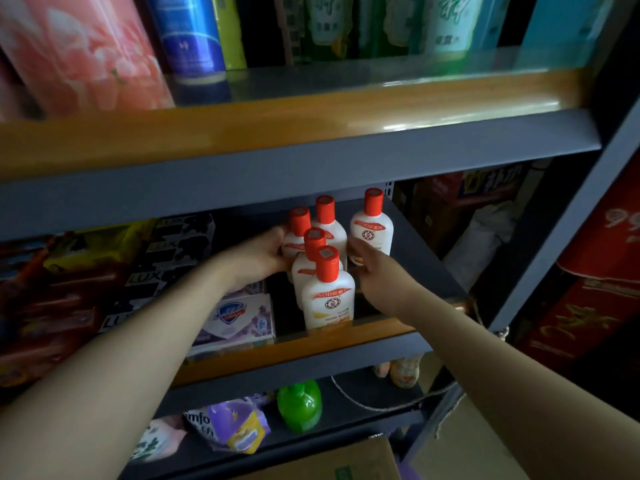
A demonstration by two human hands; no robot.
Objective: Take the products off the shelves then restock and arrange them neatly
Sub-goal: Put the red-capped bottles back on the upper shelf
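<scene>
- You stood facing a dark grey metal rack (pixel 540 216) in a dim room, its shelves edged at the front with an orange wood-coloured strip (pixel 277 129)
- To the right of the rack sat red printed cartons (pixel 595 289), and a brown cardboard box (pixel 332 462) lay at the bottom edge of your view
- The top shelf held tall upright packs: a pink flowered one (pixel 79 53) at the left, a blue one (pixel 188 36) beside it, then green and teal ones further right
- On the middle shelf (pixel 412 244), soap boxes filled the left part, with a white and purple soap box (pixel 239 317) nearest the front and dark boxes (pixel 166 258) behind it
- The lowest shelf carried a green bottle (pixel 299 405) and a purple pouch (pixel 235 427), with a length of string (pixel 381 405) trailing across it
- Five white lotion bottles (pixel 329 296) with red caps stood upright on the right part of the middle shelf, clustered close together; the front one sat just behind the orange strip, and each showed a red band and a round emblem on its label
- Your left hand (pixel 266 252) was wrapped against the left side of the cluster, fingers curled on the rear-left bottle (pixel 298 233)
- Your right hand (pixel 377 271) reached in from the right between the centre bottles and the far-right bottle (pixel 372 233), its fingers blurred, so whether they gripped anything I could not tell
</scene>
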